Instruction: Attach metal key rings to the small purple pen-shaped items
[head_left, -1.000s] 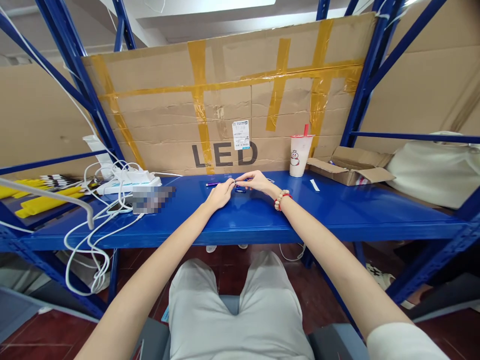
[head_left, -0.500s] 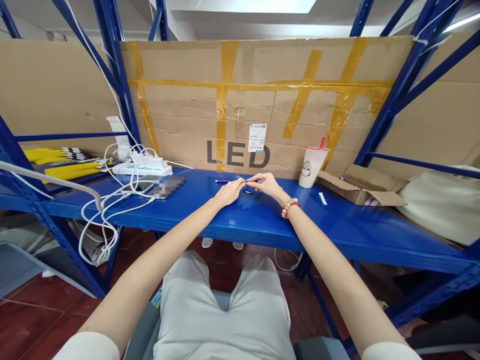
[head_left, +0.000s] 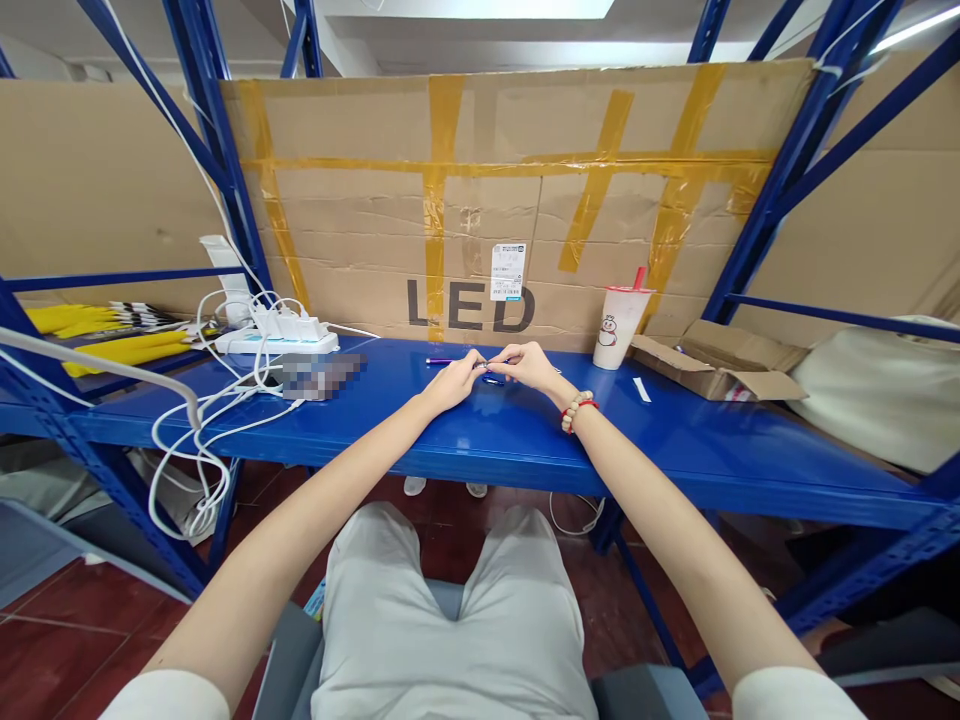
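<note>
Well left of the white cup [head_left: 613, 335], a power strip [head_left: 281, 343] sits on the desk [head_left: 750, 455]. Closer to the cup come a slim purple rod [head_left: 438, 361], then the left hand [head_left: 452, 384], fingers pinched on a small piece [head_left: 484, 365] too tiny to identify. The right hand [head_left: 532, 366], nearest the cup, clamps its fingers there too. Right of the cup lies an open box [head_left: 684, 371].

The worktop [head_left: 487, 430] looks like glossy painted metal; along its back edge, the cardboard [head_left: 360, 225] is matt and creased (its tape [head_left: 435, 215] shiny plastic). The slim purple rod [head_left: 438, 361] seems smooth.
</note>
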